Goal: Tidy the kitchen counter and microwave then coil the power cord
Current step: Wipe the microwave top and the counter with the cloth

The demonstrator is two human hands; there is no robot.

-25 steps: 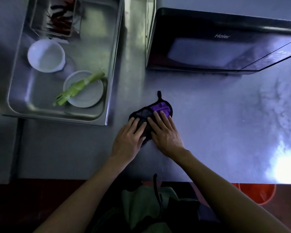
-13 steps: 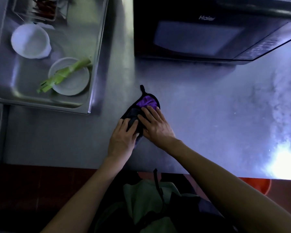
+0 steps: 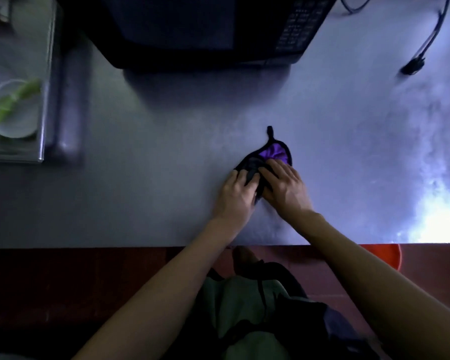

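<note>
A black-edged purple cloth (image 3: 275, 153) lies bunched on the steel counter (image 3: 166, 193), in front of the black microwave (image 3: 192, 29). My left hand (image 3: 238, 194) grips its dark folded left part with curled fingers. My right hand (image 3: 285, 187) lies beside it, fingers bent over the purple part and pinching it. The cloth's hanging loop (image 3: 270, 131) points toward the microwave. A black power cord with its plug (image 3: 413, 65) lies loose on the counter at the far right, apart from both hands.
A steel sink tray (image 3: 46, 105) at the left holds a white plate (image 3: 13, 110) with a green vegetable stalk (image 3: 8, 105). The counter's front edge runs just below my wrists. A red bucket (image 3: 385, 255) sits below that edge at the right.
Both hands have slid the cloth to the right along the counter, from the microwave's left corner to below its right half. My fingers went from flat to curled, bunching the cloth.
</note>
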